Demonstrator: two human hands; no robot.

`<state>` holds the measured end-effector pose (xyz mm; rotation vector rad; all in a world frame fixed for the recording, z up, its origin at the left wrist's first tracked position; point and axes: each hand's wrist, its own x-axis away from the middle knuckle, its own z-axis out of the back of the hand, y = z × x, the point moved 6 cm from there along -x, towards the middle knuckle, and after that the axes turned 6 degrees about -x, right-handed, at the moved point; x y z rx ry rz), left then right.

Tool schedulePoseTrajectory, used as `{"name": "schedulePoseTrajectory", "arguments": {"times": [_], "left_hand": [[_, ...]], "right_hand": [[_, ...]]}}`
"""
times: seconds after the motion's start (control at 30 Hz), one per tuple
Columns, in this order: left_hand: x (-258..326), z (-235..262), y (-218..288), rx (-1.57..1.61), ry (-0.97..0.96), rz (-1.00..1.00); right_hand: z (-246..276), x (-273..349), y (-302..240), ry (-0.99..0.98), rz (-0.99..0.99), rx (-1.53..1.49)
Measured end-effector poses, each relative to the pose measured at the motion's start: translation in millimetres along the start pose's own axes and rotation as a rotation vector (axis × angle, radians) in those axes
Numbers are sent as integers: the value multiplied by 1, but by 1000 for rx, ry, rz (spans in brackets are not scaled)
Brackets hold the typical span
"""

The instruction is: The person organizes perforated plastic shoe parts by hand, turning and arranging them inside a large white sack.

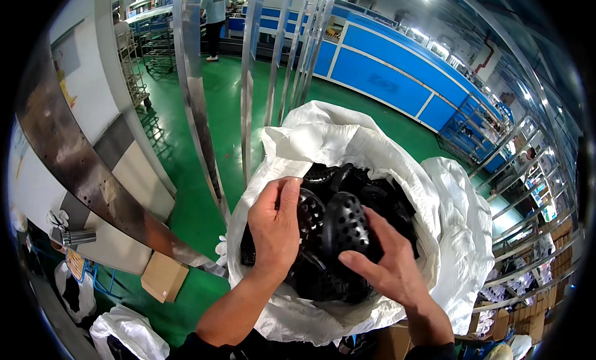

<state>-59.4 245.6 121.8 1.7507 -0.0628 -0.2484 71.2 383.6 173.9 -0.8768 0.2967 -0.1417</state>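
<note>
A large white woven sack [397, 158] stands before me with its mouth spread wide, full of shiny black clogs. My left hand [276, 226] is closed at the sack's left side, thumb upward, on a black clog [310, 212] with round holes; its fingertips are partly hidden. Against that clog, on its right, another black perforated clog [347, 223] is tilted up with its holed top showing. My right hand [388, 254] grips this one from the right, thumb at the near edge and fingers along the side. More black clogs [326, 276] lie beneath and behind both hands.
Upright metal bars [197, 105] rise just beyond the sack at left. A second white sack [462, 223] touches it on the right. A cardboard box [164, 277] sits on the green floor at lower left. Farther off are a long blue machine [397, 65] and a standing person [215, 18].
</note>
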Motion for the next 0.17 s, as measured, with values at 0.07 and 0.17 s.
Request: {"name": "schedulePoseTrajectory", "arguments": {"times": [0.07,0.17], "left_hand": [[5,-3,-9,123,-69,87],[11,-14,-7,245,-261,89]], "right_hand": [[-7,-5,1,-8,-93,25],[1,-6,8,36,6,-3]]}}
